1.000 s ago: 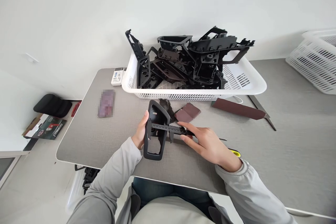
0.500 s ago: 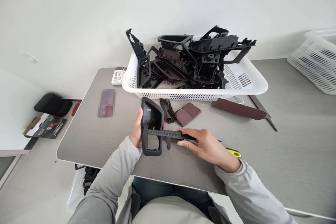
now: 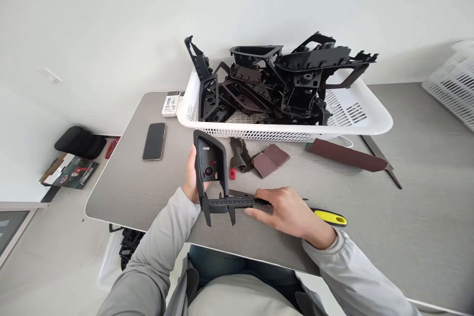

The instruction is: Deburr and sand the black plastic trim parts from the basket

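My left hand (image 3: 191, 177) grips a black plastic frame part (image 3: 209, 165), held upright above the grey table (image 3: 407, 217). My right hand (image 3: 287, 210) is closed on a dark caliper (image 3: 229, 203), whose jaws straddle the lower end of the part. Both hands are near the table's front edge, in front of the white basket (image 3: 374, 121).
The basket holds several black plastic parts (image 3: 281, 84). Before it lie a dark rag (image 3: 239, 153), sandpaper pieces (image 3: 272, 159), a long sandpaper strip (image 3: 346, 155) and a small red bit (image 3: 232, 173). A phone (image 3: 154, 134), a white remote (image 3: 171, 103), a yellow-handled tool (image 3: 329, 217) and a second basket (image 3: 450, 84) are nearby.
The caliper has slid down the part from its middle to its lower end. The part has turned, its inner side now facing me. The camera view shifted slightly.
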{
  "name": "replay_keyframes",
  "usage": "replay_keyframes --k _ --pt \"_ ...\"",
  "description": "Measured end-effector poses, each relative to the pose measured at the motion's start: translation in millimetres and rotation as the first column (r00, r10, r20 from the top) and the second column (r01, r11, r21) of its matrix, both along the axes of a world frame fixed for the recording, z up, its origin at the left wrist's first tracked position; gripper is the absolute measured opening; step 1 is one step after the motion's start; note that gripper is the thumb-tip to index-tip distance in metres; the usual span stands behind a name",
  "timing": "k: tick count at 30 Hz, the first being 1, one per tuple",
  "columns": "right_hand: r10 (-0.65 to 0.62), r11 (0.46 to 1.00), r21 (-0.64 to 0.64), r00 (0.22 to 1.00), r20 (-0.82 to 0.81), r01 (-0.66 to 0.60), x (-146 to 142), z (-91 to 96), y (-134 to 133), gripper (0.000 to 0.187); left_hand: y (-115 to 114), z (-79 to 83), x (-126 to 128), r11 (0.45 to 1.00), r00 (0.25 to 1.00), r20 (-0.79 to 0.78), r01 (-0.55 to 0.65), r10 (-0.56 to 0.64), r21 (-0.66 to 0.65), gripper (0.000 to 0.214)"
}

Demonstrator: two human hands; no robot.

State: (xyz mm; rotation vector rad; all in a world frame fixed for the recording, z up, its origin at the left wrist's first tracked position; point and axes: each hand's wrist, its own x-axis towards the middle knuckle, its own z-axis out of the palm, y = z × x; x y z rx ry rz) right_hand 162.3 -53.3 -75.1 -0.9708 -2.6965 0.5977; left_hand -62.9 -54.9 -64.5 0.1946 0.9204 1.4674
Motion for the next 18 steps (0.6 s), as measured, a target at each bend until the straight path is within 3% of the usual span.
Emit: replay_keyframes --k 5,13,18 --pt "0.043 0.996 -0.085 0.998 0.044 -0.039 0.2 7.3 -1.2 0.038 0.0 -0.2 0.0 1.000 1.000 -0.006 0.020 -0.020 -0.008 0.056" --pt "0.106 0.974 -0.199 0.994 -0.016 -0.107 -0.6 8.1 -2.1 0.041 1.7 -1.6 -0.1 0.999 1.000 0.000 0.010 -0.010 -0.050 0.056" --pt "0.131 0.969 -0.203 0.989 -0.071 -0.143 0.8 4.8 -1.0 0.039 3.0 -4.9 -1.2 0.998 0.999 -0.029 -0.017 0.015 -0.067 0.054"
